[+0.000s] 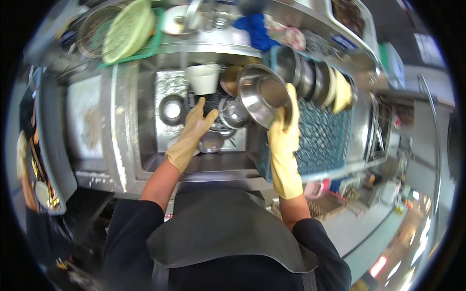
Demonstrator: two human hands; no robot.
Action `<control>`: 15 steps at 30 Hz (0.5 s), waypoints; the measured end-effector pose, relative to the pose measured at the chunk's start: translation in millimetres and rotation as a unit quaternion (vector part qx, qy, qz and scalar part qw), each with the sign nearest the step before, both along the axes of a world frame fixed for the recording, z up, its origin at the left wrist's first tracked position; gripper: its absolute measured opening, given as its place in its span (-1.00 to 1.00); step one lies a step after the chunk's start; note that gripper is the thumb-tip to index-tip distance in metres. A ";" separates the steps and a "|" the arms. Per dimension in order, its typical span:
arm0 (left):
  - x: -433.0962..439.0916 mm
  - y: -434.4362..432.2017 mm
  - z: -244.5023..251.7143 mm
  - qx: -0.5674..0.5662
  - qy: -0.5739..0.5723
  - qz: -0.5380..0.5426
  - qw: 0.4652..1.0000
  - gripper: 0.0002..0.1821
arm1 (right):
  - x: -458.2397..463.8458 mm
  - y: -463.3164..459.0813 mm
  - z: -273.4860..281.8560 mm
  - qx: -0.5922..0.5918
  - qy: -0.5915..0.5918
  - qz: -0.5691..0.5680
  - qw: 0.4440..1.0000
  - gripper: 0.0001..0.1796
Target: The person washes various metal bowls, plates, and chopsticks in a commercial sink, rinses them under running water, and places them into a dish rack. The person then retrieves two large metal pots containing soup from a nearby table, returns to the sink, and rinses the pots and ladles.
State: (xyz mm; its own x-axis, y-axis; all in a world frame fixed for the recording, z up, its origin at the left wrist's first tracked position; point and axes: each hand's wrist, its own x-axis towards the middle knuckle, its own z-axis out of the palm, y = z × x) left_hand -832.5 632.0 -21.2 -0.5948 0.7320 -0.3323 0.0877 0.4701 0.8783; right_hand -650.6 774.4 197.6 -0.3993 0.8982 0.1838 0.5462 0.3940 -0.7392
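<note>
Both my hands wear yellow rubber gloves. My right hand (pixel 285 116) grips the rim of a stainless steel bowl (pixel 251 91), which is tilted above the right side of the sink basin. My left hand (pixel 199 118) hangs over the basin with thumb and fingers apart, holding nothing. Just beyond its fingertips is a white plastic container (pixel 202 78). Metal bowls lie in the sink: one at the left (pixel 172 110), one in the middle (pixel 235 112) and a small one near the front (pixel 211 142). A blue plastic crate (pixel 324 145) at the right holds a row of upright bowls (pixel 307 78).
Behind the sink are a faucet (pixel 193 14), a light green colander (pixel 129 31) on a green tray and a blue cloth (pixel 256 31). A second basin (pixel 85 116) lies left. At the far left, a gloved person (pixel 22 156) is beside a grey bin (pixel 54 145).
</note>
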 end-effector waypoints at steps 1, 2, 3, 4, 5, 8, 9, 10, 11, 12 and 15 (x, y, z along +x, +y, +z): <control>9.7 6.5 -4.1 -0.013 0.119 -0.063 0.991 -0.02 | 22.7 13.0 10.3 0.088 0.081 -0.006 0.993 -0.40; 17.7 14.9 -9.6 -0.047 0.092 -0.085 0.991 -0.02 | 51.5 15.3 20.8 0.056 0.099 -0.101 0.988 -0.40; 22.1 22.4 -16.3 -0.057 0.093 -0.093 0.990 -0.01 | 80.9 17.2 31.6 -0.010 0.069 -0.218 0.973 -0.37; 25.7 28.4 -23.9 -0.094 0.006 -0.068 0.993 -0.02 | 110.5 18.2 42.6 -0.032 0.061 -0.280 0.958 -0.33; 30.1 34.3 -32.2 -0.120 -0.081 -0.018 0.989 -0.03 | 129.1 25.8 42.5 -0.024 0.072 -0.317 0.945 -0.36; 37.2 42.1 -58.2 -0.085 -0.138 0.078 0.984 -0.13 | 161.4 40.3 26.5 0.120 -0.149 -0.160 0.968 -0.32; 36.9 43.1 -66.0 -0.065 -0.194 0.097 0.974 -0.19 | 165.2 38.7 21.1 0.018 -0.195 -0.187 0.963 -0.22; 37.7 42.9 -72.8 -0.059 -0.256 0.119 0.957 -0.25 | 162.8 39.6 14.0 0.002 -0.231 -0.196 0.953 -0.16; 37.6 39.0 -77.7 -0.053 -0.316 0.150 0.935 -0.31 | 156.6 38.5 7.2 -0.027 -0.262 -0.202 0.943 -0.10; 41.0 34.3 -81.2 -0.008 -0.261 0.188 0.947 -0.48 | 147.9 36.6 2.0 -0.009 -0.275 -0.200 0.940 -0.02; 33.1 14.2 -83.7 0.057 -0.026 0.314 0.947 -0.47 | 111.7 33.2 -6.0 -0.006 -0.340 -0.200 0.919 -0.09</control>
State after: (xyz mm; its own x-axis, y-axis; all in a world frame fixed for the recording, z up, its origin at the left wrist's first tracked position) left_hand -799.4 646.2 -104.9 -0.9097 0.2716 -0.3142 -0.2237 0.3169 0.9217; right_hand -538.9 807.6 191.6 -0.0557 0.9984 0.0028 0.9828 0.0554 -0.1764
